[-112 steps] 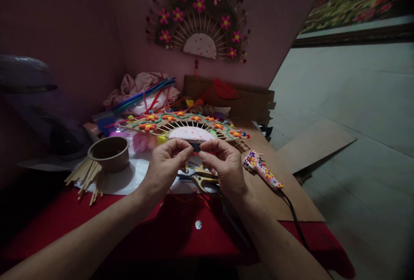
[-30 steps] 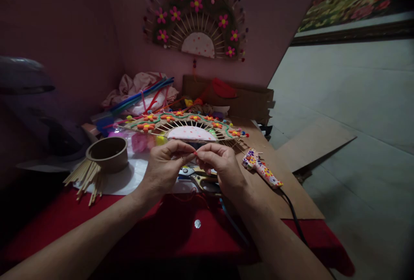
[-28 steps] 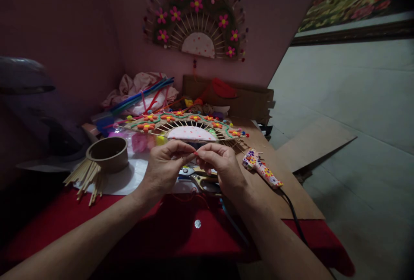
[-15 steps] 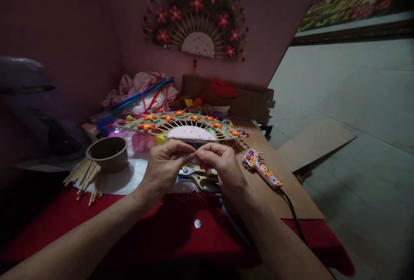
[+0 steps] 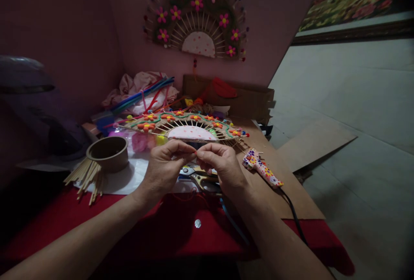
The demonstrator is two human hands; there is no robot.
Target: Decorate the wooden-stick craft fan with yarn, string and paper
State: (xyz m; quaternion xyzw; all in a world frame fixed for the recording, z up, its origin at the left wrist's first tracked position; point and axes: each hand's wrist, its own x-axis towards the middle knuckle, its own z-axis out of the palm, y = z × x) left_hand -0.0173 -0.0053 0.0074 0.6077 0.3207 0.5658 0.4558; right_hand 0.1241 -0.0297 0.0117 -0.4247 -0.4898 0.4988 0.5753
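Note:
My left hand (image 5: 166, 166) and my right hand (image 5: 223, 168) meet at the fingertips in the middle of the head view, each in a pinch. Between them shows a small red piece (image 5: 195, 152), too tiny to make out its kind. Just beyond my fingers a half-round stick fan (image 5: 192, 132) lies with orange flowers, a green wavy cord and a white dotted centre. Below my hands, scissors (image 5: 200, 178) rest on the table, partly hidden by my right hand. Thin red thread (image 5: 190, 196) trails on the red cloth under them.
A brown bowl (image 5: 108, 155) stands at the left beside several wooden sticks (image 5: 87, 176). On the cardboard (image 5: 291, 200) at the right lies a flowered glue gun (image 5: 261, 168) with a black cord. Pipe cleaners (image 5: 145, 94) are heaped behind. Another fan (image 5: 197, 21) hangs on the wall.

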